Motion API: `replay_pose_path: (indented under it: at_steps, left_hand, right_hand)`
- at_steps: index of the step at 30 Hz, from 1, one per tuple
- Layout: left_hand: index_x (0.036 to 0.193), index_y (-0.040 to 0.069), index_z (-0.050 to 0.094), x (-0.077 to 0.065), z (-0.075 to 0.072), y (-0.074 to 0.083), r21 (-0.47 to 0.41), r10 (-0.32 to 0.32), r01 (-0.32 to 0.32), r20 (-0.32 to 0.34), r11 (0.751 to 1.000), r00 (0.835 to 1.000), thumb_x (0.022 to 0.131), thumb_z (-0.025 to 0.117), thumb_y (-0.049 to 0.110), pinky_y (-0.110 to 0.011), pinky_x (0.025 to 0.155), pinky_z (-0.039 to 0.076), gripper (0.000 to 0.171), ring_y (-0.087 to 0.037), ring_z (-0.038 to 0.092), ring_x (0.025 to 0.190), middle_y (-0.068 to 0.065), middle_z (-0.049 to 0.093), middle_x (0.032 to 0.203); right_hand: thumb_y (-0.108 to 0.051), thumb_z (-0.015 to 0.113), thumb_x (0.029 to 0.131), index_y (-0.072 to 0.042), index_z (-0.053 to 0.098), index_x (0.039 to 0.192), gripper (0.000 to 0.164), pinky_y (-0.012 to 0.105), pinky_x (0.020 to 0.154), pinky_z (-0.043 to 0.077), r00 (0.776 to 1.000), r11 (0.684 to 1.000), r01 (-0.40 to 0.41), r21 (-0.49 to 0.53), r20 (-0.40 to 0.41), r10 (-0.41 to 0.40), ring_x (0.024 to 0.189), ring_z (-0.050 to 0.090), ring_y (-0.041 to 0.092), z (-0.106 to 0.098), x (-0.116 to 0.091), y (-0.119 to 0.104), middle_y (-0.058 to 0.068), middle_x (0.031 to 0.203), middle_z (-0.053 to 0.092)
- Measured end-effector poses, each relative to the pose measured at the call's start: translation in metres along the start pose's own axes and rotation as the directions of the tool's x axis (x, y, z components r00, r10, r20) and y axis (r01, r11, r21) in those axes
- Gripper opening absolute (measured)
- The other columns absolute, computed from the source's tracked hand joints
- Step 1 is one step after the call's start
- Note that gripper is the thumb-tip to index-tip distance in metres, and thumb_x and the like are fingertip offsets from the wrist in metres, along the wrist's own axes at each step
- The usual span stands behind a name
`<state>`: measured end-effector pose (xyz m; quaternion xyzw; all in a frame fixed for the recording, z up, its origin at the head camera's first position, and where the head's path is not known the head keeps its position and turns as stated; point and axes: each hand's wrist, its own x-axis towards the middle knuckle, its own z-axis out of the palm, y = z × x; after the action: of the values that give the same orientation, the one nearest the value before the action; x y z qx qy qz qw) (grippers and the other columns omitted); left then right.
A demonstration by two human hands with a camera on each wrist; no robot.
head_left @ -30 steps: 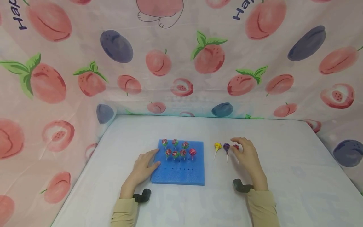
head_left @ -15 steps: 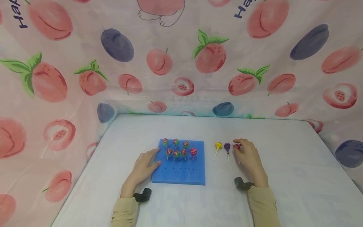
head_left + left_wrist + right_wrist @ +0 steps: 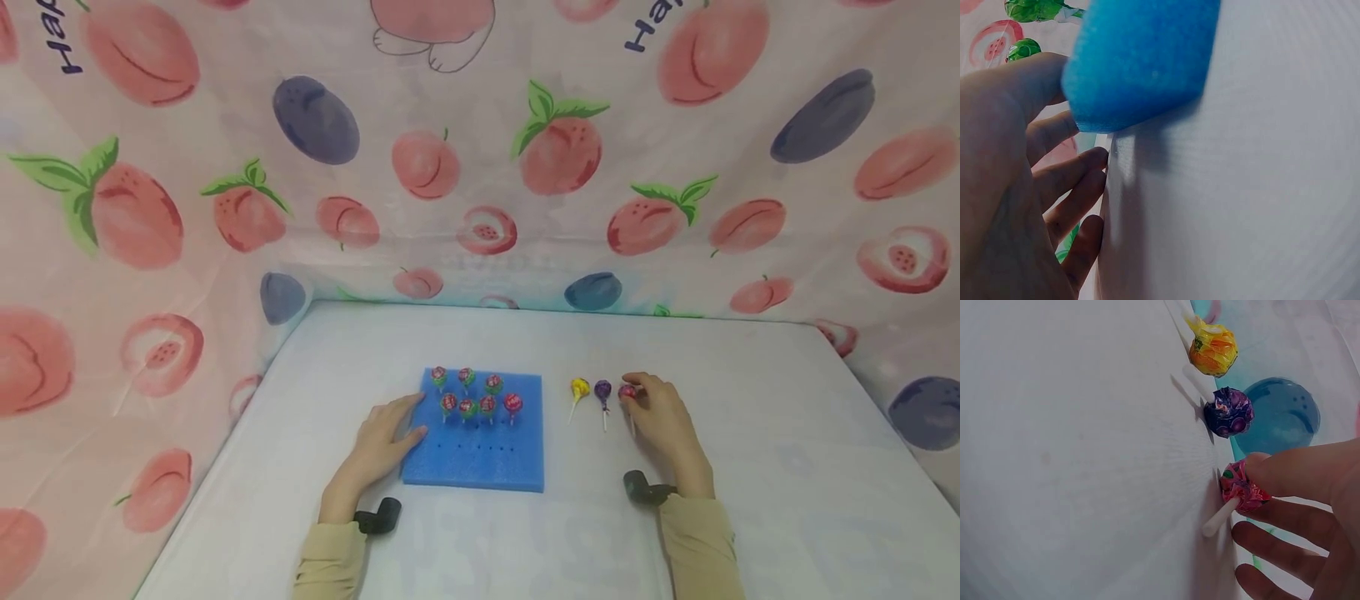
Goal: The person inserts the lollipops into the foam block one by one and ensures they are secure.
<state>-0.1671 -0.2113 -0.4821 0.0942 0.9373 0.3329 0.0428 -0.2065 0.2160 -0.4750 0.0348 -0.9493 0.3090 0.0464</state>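
Note:
My left hand (image 3: 384, 435) rests at the left edge of a blue foam block (image 3: 472, 465), its thumb and fingers touching the side with the fingers fairly straight. Several wrapped lollipops stand upright in the block, mostly red and green, with a pinker-red lollipop (image 3: 513, 403) at the right of the front row. On the right, my right hand (image 3: 662, 421) pinches the head of a red-pink lollipop (image 3: 1244, 487) between thumb and fingers. Its white stick points away from the palm in the right wrist view.
A purple lollipop (image 3: 603, 390) and a yellow lollipop (image 3: 580, 388) lie on the white table (image 3: 570, 533) between the block and my right hand. Small holes (image 3: 480, 447) run across the block's near part. A fruit-print cloth (image 3: 480, 167) hangs behind the table.
My right hand's thumb and fingers have closed in on the red-pink lollipop's head. My left hand stays at the block's edge. The head view has shifted slightly.

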Motion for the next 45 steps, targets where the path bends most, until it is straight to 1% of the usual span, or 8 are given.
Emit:
replay_pose_path:
  at_steps: [3,8,19,23,29,35,39,45]
  left_hand:
    - [0.147,0.017,0.039,0.0,0.0,0.0,-0.002,-0.006,0.006,0.002,1.0,1.0,0.095,0.058,0.033,-0.059,0.113,0.028,0.057,-0.034,0.034,0.14,-0.009,0.042,0.151]
    - [0.148,0.019,0.038,0.002,0.0,0.0,0.008,-0.017,0.017,0.009,1.0,1.0,0.096,0.057,0.034,-0.059,0.113,0.027,0.057,-0.034,0.033,0.139,-0.009,0.041,0.152]
    - [0.148,0.02,0.037,0.002,0.001,-0.002,0.012,-0.027,0.027,0.023,1.0,0.999,0.096,0.056,0.035,-0.059,0.114,0.027,0.057,-0.033,0.032,0.14,-0.008,0.04,0.153]
    - [0.148,0.019,0.038,0.002,0.001,-0.002,0.012,-0.025,0.025,0.021,1.0,0.999,0.096,0.056,0.035,-0.058,0.114,0.027,0.057,-0.033,0.032,0.14,-0.008,0.04,0.153]
    - [0.147,0.017,0.039,0.001,0.001,-0.001,0.0,-0.023,0.023,0.01,1.0,1.0,0.096,0.058,0.033,-0.058,0.113,0.028,0.057,-0.033,0.033,0.139,-0.009,0.041,0.152]
    - [0.147,0.016,0.04,0.0,0.001,0.002,0.0,-0.021,0.021,0.0,1.0,1.0,0.095,0.058,0.032,-0.058,0.112,0.029,0.057,-0.034,0.034,0.139,-0.01,0.042,0.151]
    - [0.148,0.017,0.039,0.001,0.001,0.002,0.004,-0.023,0.023,0.009,1.0,1.0,0.096,0.057,0.033,-0.059,0.113,0.027,0.057,-0.034,0.033,0.14,-0.009,0.041,0.152]
    - [0.147,0.017,0.039,0.001,0.001,0.002,-0.005,-0.023,0.023,-0.001,1.0,1.0,0.095,0.058,0.033,-0.058,0.113,0.028,0.057,-0.033,0.033,0.139,-0.009,0.041,0.152]
  right_hand:
    - [-0.012,0.061,0.09,0.001,0.056,0.127,0.039,0.056,0.086,0.044,1.0,1.0,-0.005,-0.013,0.015,0.005,0.106,0.053,0.042,0.0,0.0,0.001,0.025,0.113,0.064]
    - [-0.013,0.061,0.09,0.0,0.055,0.128,0.04,0.058,0.088,0.043,0.999,0.999,-0.02,-0.041,0.035,0.021,0.108,0.051,0.043,-0.001,0.0,-0.002,0.025,0.118,0.062]
    - [-0.012,0.062,0.089,0.0,0.058,0.124,0.036,0.06,0.091,0.044,0.999,0.998,-0.018,-0.067,0.028,0.02,0.107,0.054,0.044,-0.001,-0.002,-0.005,0.025,0.117,0.064]
    - [-0.01,0.062,0.088,0.0,0.061,0.12,0.033,0.058,0.088,0.045,1.0,0.998,-0.001,-0.07,0.016,0.002,0.103,0.056,0.042,-0.002,-0.002,-0.005,0.024,0.114,0.065]
    - [-0.008,0.061,0.088,0.0,0.062,0.117,0.03,0.056,0.085,0.046,1.0,0.997,-0.015,-0.07,0.015,0.016,0.101,0.057,0.041,-0.003,-0.003,-0.007,0.023,0.113,0.066]
    - [-0.007,0.061,0.089,0.0,0.061,0.118,0.03,0.055,0.087,0.048,0.999,0.999,-0.039,-0.036,0.02,0.04,0.1,0.06,0.039,-0.003,-0.004,-0.008,0.023,0.111,0.066]
    - [-0.008,0.061,0.089,-0.002,0.061,0.117,0.029,0.054,0.085,0.05,0.998,0.999,-0.053,-0.002,0.023,0.053,0.097,0.063,0.037,-0.004,-0.004,-0.01,0.023,0.11,0.066]
    - [-0.01,0.061,0.091,-0.005,0.06,0.118,0.028,0.052,0.086,0.048,0.997,0.997,-0.07,0.032,0.04,0.068,0.1,0.06,0.036,-0.007,-0.004,-0.014,0.02,0.112,0.065]
